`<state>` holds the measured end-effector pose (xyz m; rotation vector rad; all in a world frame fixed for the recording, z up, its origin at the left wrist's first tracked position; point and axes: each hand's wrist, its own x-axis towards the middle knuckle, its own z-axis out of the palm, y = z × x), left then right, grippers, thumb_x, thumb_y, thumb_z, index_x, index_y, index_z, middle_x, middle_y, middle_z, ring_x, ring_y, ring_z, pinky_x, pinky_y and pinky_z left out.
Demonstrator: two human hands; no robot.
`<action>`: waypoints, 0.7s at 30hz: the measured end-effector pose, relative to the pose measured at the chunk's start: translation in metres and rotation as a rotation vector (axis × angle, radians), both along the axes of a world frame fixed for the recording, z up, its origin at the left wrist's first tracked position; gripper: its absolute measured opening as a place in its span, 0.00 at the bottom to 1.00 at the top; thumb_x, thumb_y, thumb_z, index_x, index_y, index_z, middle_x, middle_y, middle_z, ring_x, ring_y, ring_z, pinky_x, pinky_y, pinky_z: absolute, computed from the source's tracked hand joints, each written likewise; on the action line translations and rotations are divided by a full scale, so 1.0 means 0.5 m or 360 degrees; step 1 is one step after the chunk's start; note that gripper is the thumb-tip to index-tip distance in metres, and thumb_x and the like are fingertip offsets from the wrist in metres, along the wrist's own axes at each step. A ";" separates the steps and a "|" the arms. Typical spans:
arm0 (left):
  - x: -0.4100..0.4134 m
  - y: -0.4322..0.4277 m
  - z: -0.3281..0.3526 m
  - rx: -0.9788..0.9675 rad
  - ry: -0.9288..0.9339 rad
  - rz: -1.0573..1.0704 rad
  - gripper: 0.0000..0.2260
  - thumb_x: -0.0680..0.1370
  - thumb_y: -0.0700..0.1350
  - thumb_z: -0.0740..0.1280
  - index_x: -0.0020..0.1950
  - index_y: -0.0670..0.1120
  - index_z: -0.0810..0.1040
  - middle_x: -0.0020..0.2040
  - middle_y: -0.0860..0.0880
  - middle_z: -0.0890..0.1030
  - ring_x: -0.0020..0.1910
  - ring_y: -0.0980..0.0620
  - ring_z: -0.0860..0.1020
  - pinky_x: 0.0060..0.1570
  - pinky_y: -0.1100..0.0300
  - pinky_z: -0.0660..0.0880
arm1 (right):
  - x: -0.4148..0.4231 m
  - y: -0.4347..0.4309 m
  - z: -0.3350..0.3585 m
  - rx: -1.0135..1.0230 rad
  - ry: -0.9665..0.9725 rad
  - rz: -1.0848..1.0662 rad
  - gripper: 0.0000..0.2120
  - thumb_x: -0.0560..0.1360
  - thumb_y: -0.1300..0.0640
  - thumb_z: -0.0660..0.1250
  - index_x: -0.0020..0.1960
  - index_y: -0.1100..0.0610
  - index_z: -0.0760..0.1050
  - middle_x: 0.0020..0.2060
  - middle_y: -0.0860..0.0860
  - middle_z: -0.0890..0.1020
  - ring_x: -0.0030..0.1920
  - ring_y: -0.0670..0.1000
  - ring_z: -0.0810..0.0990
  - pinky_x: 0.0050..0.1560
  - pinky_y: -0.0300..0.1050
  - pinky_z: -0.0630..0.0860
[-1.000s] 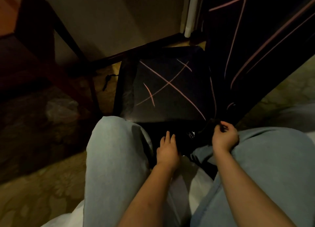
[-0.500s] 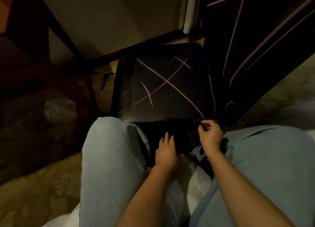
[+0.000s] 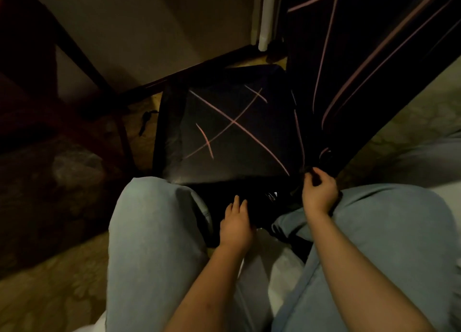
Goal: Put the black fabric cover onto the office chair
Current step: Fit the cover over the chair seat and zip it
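Note:
The office chair [image 3: 169, 142] stands in front of my knees, its seat and backrest wrapped in the black fabric cover [image 3: 239, 132] with thin pink lines. The covered backrest rises at the upper right. My right hand [image 3: 318, 192] pinches the cover's edge at the seat's near right corner, where seat and backrest meet. My left hand [image 3: 235, 222] reaches down between my knees, fingers straight against the dark fabric below the seat's front edge. What its fingertips touch is too dark to tell.
My knees in light blue trousers [image 3: 154, 232] flank the chair's front. A dark wooden table leg [image 3: 82, 64] slants at the left before a pale wall [image 3: 162, 32]. A black strap [image 3: 146, 118] lies on the patterned carpet [image 3: 50, 294]. A white vertical trim [image 3: 264, 14] stands behind.
My right hand shifted left along the seat's front edge and then back toward the right corner, still pinching the cover. My left hand stayed between my knees.

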<state>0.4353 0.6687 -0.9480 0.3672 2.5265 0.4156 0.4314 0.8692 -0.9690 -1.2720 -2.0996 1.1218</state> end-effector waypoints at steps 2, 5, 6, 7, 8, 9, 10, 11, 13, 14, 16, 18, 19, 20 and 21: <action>0.001 0.006 -0.003 0.0018 -0.0008 0.0004 0.30 0.80 0.49 0.61 0.79 0.47 0.54 0.80 0.46 0.49 0.77 0.42 0.53 0.69 0.47 0.64 | 0.006 -0.024 -0.005 0.0077 -0.0067 0.0217 0.18 0.76 0.56 0.69 0.65 0.60 0.76 0.65 0.59 0.74 0.64 0.58 0.73 0.63 0.50 0.71; 0.003 0.011 -0.006 0.0033 -0.0050 -0.0001 0.31 0.79 0.50 0.64 0.79 0.47 0.54 0.80 0.47 0.49 0.77 0.42 0.54 0.70 0.48 0.63 | 0.013 -0.028 -0.009 0.0189 -0.0127 0.0280 0.15 0.76 0.62 0.68 0.63 0.61 0.77 0.62 0.59 0.76 0.62 0.60 0.74 0.62 0.53 0.73; 0.004 0.012 -0.006 0.0034 -0.0062 0.0007 0.32 0.79 0.50 0.64 0.79 0.47 0.54 0.80 0.47 0.49 0.77 0.43 0.54 0.70 0.48 0.63 | 0.016 -0.028 -0.007 0.0219 -0.0156 0.0301 0.14 0.76 0.65 0.67 0.61 0.61 0.78 0.60 0.59 0.77 0.60 0.60 0.75 0.61 0.52 0.74; 0.003 0.012 -0.006 0.0031 -0.0067 0.0017 0.32 0.79 0.50 0.64 0.79 0.47 0.54 0.80 0.47 0.49 0.77 0.43 0.53 0.70 0.48 0.63 | 0.019 -0.032 -0.003 0.0257 -0.0182 0.0357 0.13 0.76 0.66 0.66 0.60 0.62 0.79 0.58 0.59 0.78 0.58 0.60 0.75 0.59 0.50 0.74; 0.002 0.013 -0.006 0.0025 -0.0066 0.0026 0.32 0.79 0.50 0.64 0.79 0.48 0.54 0.80 0.47 0.49 0.77 0.43 0.53 0.70 0.48 0.63 | 0.021 -0.040 0.001 0.0291 -0.0201 0.0434 0.12 0.76 0.66 0.66 0.58 0.62 0.80 0.56 0.59 0.78 0.57 0.60 0.76 0.58 0.48 0.73; 0.002 0.012 -0.006 0.0017 -0.0066 0.0038 0.32 0.79 0.50 0.64 0.79 0.48 0.53 0.80 0.47 0.49 0.77 0.43 0.53 0.70 0.48 0.63 | 0.023 -0.051 0.002 0.0305 -0.0209 0.0503 0.12 0.76 0.66 0.65 0.58 0.62 0.80 0.56 0.58 0.78 0.56 0.59 0.77 0.57 0.47 0.73; 0.001 0.012 -0.006 0.0017 -0.0063 0.0050 0.31 0.79 0.50 0.64 0.79 0.48 0.53 0.80 0.47 0.49 0.77 0.43 0.53 0.70 0.48 0.62 | 0.025 -0.061 0.002 0.0297 -0.0213 0.0543 0.11 0.76 0.66 0.65 0.58 0.62 0.80 0.56 0.58 0.78 0.55 0.58 0.78 0.57 0.45 0.73; 0.001 0.011 -0.005 0.0026 -0.0060 0.0062 0.31 0.79 0.49 0.64 0.79 0.48 0.54 0.80 0.47 0.49 0.77 0.43 0.53 0.70 0.49 0.62 | 0.026 -0.067 0.001 0.0273 -0.0206 0.0542 0.11 0.76 0.65 0.65 0.57 0.61 0.80 0.56 0.57 0.78 0.54 0.57 0.78 0.55 0.44 0.73; 0.001 0.008 -0.004 0.0053 -0.0048 0.0074 0.31 0.79 0.49 0.64 0.79 0.47 0.55 0.80 0.47 0.50 0.77 0.43 0.54 0.70 0.50 0.62 | 0.023 -0.063 0.002 0.0219 -0.0154 0.0449 0.10 0.76 0.66 0.66 0.55 0.61 0.81 0.54 0.59 0.79 0.52 0.58 0.79 0.53 0.44 0.74; 0.000 0.006 -0.004 0.0063 -0.0037 0.0074 0.31 0.79 0.49 0.64 0.79 0.47 0.55 0.80 0.46 0.51 0.77 0.43 0.54 0.70 0.50 0.62 | 0.020 -0.054 0.006 0.0217 -0.0120 0.0382 0.10 0.75 0.66 0.66 0.55 0.61 0.81 0.53 0.59 0.80 0.51 0.59 0.79 0.52 0.45 0.74; 0.000 0.005 -0.004 0.0074 -0.0019 0.0070 0.30 0.79 0.49 0.63 0.79 0.47 0.55 0.80 0.46 0.51 0.77 0.43 0.54 0.70 0.50 0.63 | 0.012 -0.025 0.020 0.0250 -0.0061 0.0228 0.10 0.75 0.66 0.66 0.55 0.62 0.81 0.52 0.61 0.80 0.50 0.60 0.80 0.51 0.43 0.72; -0.001 0.006 -0.007 0.0081 -0.0011 0.0070 0.30 0.79 0.49 0.63 0.79 0.47 0.55 0.80 0.46 0.51 0.77 0.43 0.55 0.70 0.49 0.63 | 0.004 -0.001 0.037 0.0247 -0.0017 0.0104 0.11 0.76 0.66 0.66 0.56 0.62 0.80 0.54 0.61 0.79 0.52 0.60 0.79 0.51 0.40 0.69; -0.001 0.007 -0.008 0.0082 -0.0013 0.0068 0.30 0.79 0.50 0.63 0.79 0.47 0.55 0.80 0.46 0.51 0.77 0.43 0.55 0.70 0.49 0.63 | 0.001 0.003 0.041 0.0231 -0.0003 0.0098 0.11 0.76 0.65 0.66 0.58 0.62 0.80 0.56 0.61 0.79 0.53 0.59 0.79 0.52 0.40 0.68; -0.001 0.008 -0.010 0.0081 -0.0021 0.0065 0.31 0.79 0.50 0.63 0.79 0.47 0.55 0.80 0.46 0.51 0.77 0.43 0.55 0.70 0.49 0.63 | 0.000 0.001 0.042 0.0215 0.0000 0.0141 0.12 0.76 0.64 0.66 0.59 0.62 0.79 0.57 0.61 0.78 0.55 0.59 0.78 0.53 0.41 0.69; -0.001 0.009 -0.011 0.0081 -0.0033 0.0062 0.31 0.79 0.50 0.64 0.79 0.47 0.55 0.80 0.46 0.51 0.77 0.43 0.55 0.70 0.49 0.63 | -0.001 -0.007 0.040 0.0205 -0.0023 0.0222 0.14 0.76 0.63 0.66 0.61 0.62 0.78 0.59 0.60 0.77 0.57 0.59 0.77 0.55 0.42 0.70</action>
